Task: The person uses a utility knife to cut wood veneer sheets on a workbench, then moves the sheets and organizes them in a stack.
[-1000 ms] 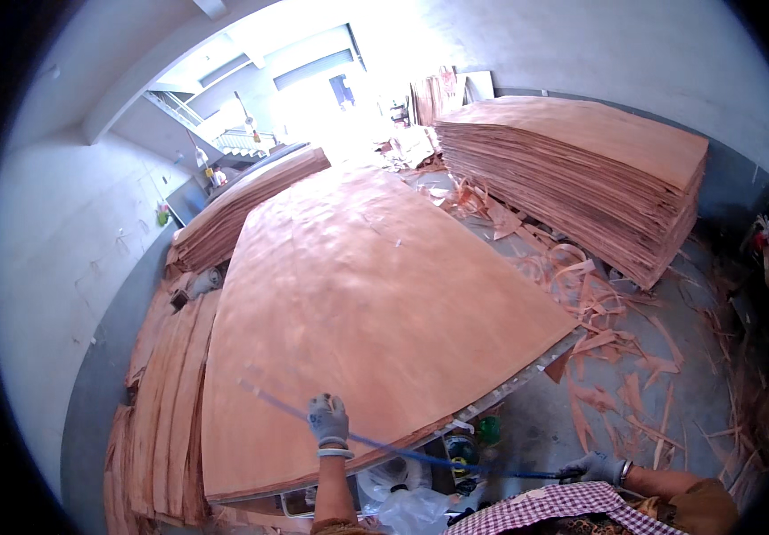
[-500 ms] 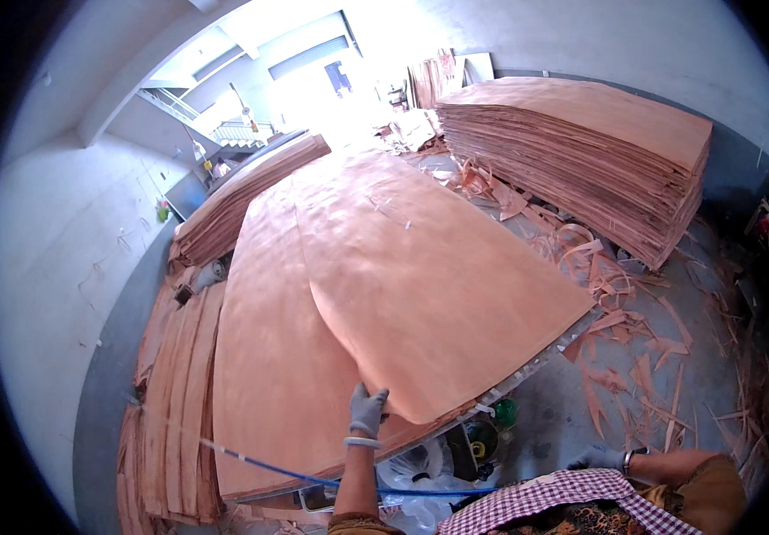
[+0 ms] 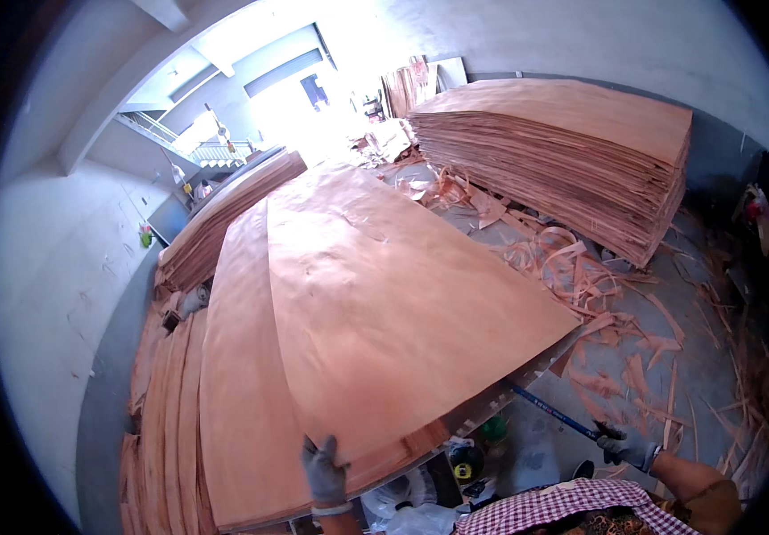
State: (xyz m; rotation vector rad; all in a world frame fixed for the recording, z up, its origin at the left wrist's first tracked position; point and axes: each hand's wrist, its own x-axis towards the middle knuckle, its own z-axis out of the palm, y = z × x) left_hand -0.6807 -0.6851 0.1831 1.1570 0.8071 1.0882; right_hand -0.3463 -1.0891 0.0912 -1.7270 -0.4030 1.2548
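Observation:
A wide, pale reddish veneer sheet lies on a low stack in front of me, overlapping another sheet on its left. My left hand, in a grey glove, touches the near left corner of the upper sheet, its fingers apart. My right hand, gloved too, is closed on a blue rod at the lower right; the rod's far end disappears under the sheet's right edge. A checked cloth covers part of my body. Plastic bags and dark objects sit beneath the stack's front edge.
A tall veneer stack stands at right, another at back left, narrow strips along the left. Curly offcuts litter the floor on the right. Walls, stairs and a bright doorway lie beyond.
My left hand lifted the sheet's edge half a second ago; that edge now lies flatter. The rod has swung from across the front to under the sheet's right side.

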